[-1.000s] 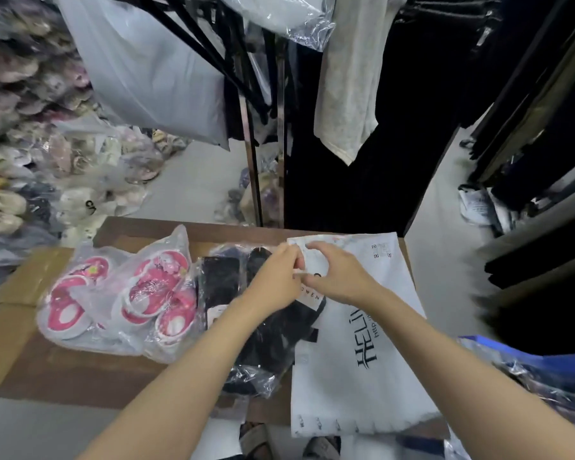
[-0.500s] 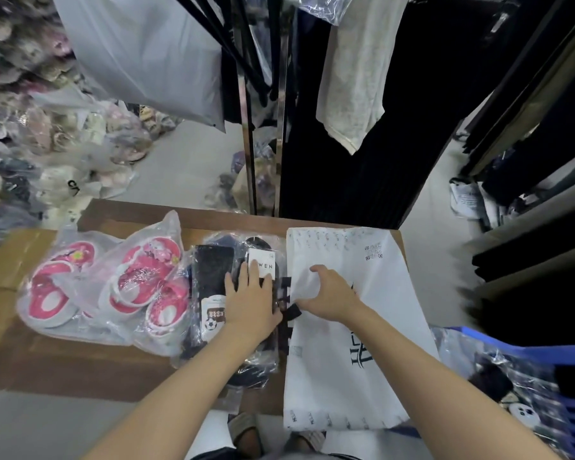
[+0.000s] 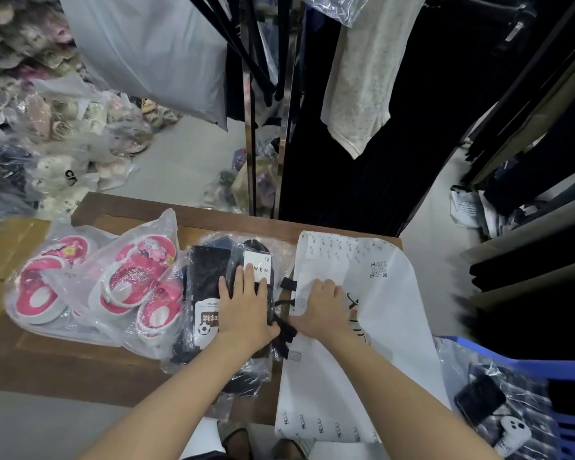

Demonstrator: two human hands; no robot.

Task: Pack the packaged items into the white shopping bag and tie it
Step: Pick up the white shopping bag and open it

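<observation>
Head view is showing the left hand [image 3: 246, 313] pressing straight, slightly spread fingers on the sock packet [image 3: 210, 277]. Just right of them, the right hand [image 3: 324, 305] is curling its fingers into the white shopping bag [image 3: 379, 327] at its mouth, which is running alongside the packet's length.

Seen from above, the left forearm [image 3: 166, 403] and the right forearm [image 3: 395, 393] are shown bare along their whole visible length, on both sides of the near edge of the brown wooden table [image 3: 63, 370]. The left hand [image 3: 246, 313] and the right hand [image 3: 322, 307], pictured over the table, are bare as well. Below the table's near edge, an olive-brown strapped sandal [image 3: 234, 438] is worn on one foot. A second sandal [image 3: 291, 448] is partly seen just right of it. A sliver of dark clothing [image 3: 206, 457] is glimpsed beneath the sandals, its type not discernible.
</observation>
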